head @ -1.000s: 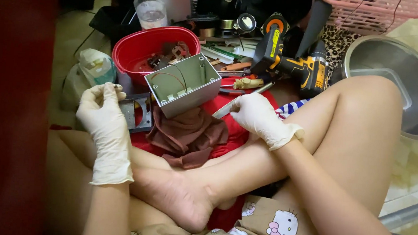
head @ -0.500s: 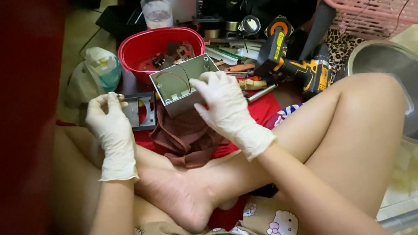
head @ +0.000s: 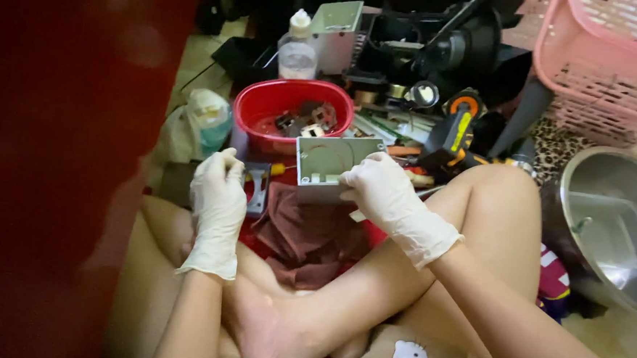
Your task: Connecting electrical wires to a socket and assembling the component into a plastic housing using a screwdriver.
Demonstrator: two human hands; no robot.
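The person sits cross-legged on the floor, both hands in pale latex gloves. The right hand (head: 380,189) is closed over the front right edge of a small grey metal box (head: 330,165), fingers curled over its rim and thumb against the outer wall. The box is open-topped and tilted toward the camera, so its bare inner floor and a thin wire loop inside show; it rests above a crumpled brown cloth (head: 308,236) spread over a red mat between the knees.

The left hand (head: 218,188) is held upright just left of the box, apart from it, with its fingertips drawn together as if pinching something small; what it grips, if anything, is too small to tell. Just beside that hand lies a flat grey metal bracket (head: 257,187).

Behind the box stands a red plastic bowl (head: 293,101) holding dark metal parts. Behind the bowl is a clear plastic squeeze bottle (head: 297,47) with a white cap. To the right of the box lies a black and yellow cordless drill (head: 455,135), with loose screwdrivers next to it. At far right sit a pink plastic basket (head: 608,63) and a round steel basin (head: 611,216). A wrapped bundle in clear plastic (head: 205,118) lies left of the bowl.
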